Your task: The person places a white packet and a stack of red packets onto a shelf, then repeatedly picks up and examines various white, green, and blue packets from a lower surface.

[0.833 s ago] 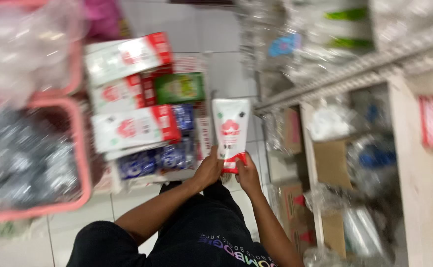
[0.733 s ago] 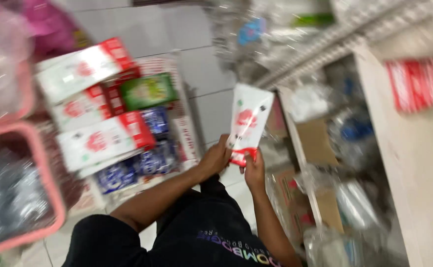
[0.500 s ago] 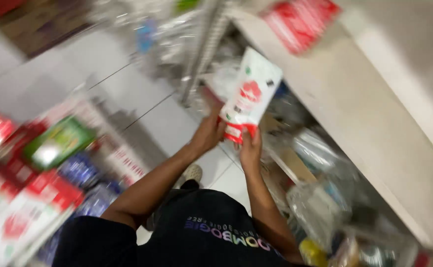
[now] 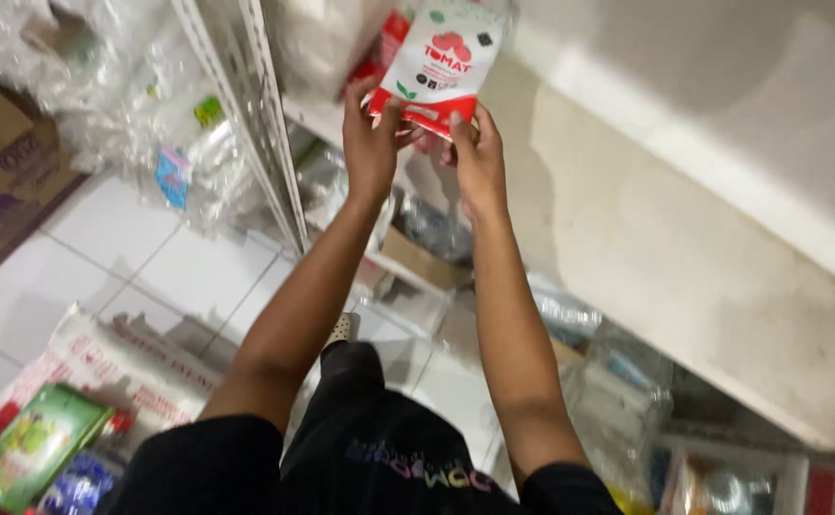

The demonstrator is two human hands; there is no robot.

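Overhead, the white shelf point(image 4: 684, 219) runs bare toward its right corner, with a red packet point(image 4: 391, 43) at its left edge. Both hands grasp a red-and-white pouch point(image 4: 444, 59) by its bottom edge, left hand point(image 4: 372, 143) and right hand point(image 4: 478, 157) pinching. Held so low, the pouch could flop and slip, or nudge the red packet.
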